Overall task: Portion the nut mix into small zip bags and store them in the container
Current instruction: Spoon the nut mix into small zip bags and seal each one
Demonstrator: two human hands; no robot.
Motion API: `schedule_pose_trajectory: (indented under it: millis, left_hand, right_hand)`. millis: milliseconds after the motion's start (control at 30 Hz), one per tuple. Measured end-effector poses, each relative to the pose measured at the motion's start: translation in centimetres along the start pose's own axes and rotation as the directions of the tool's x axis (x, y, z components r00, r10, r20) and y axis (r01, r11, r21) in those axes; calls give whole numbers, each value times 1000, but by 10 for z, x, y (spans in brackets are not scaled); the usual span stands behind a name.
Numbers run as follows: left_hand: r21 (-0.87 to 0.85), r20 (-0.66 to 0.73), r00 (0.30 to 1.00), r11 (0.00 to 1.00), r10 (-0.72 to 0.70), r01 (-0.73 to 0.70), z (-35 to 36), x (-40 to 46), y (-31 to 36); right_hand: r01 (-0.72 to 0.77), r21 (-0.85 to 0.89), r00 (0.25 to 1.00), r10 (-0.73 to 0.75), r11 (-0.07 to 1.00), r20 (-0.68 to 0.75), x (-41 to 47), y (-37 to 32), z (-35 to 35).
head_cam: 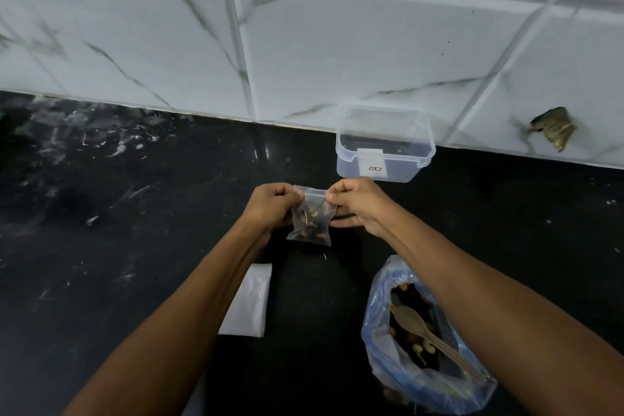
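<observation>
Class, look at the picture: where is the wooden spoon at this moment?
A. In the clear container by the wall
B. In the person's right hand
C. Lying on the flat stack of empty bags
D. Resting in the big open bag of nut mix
D: the wooden spoon lies in the big bag of nut mix while the left hand and right hand pinch the top of the small zip bag.

The counter point(118, 213) is lying bare to the left, giving a hand wide room there, while the tiled wall point(304, 44) is closing off the back. The open container point(385, 145) is sitting against that wall just beyond both hands, its mouth unblocked from above. Near the front, a flat stack of bags point(248, 300) is lying under the left forearm and the big nut bag point(422, 341) with a spoon point(429, 334) in it is crowding the right, leaving a dark strip free between them.
</observation>
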State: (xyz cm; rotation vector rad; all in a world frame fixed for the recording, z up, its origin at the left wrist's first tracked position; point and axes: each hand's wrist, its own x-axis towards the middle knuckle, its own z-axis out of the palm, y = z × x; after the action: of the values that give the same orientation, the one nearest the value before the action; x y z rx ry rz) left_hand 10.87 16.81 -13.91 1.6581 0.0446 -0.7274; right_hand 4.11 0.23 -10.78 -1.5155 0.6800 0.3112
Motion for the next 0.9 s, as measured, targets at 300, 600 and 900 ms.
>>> schedule_pose_trajectory:
  millis: [300, 600, 900]
  left_hand:
    - [177, -48, 992, 976, -120, 126, -3, 35, 1]
    - [410, -103, 995, 912, 15, 29, -18, 35, -3]
    - [640, -250, 939, 768, 236, -23, -72, -88, -33]
  right_hand:
    - [-124, -5, 988, 123, 992, -93, 32, 5, 17]
    - [-104, -247, 976, 51, 963, -214, 37, 16, 16]
    - [41, -569, 997, -71, 821, -31, -36, 26, 67]
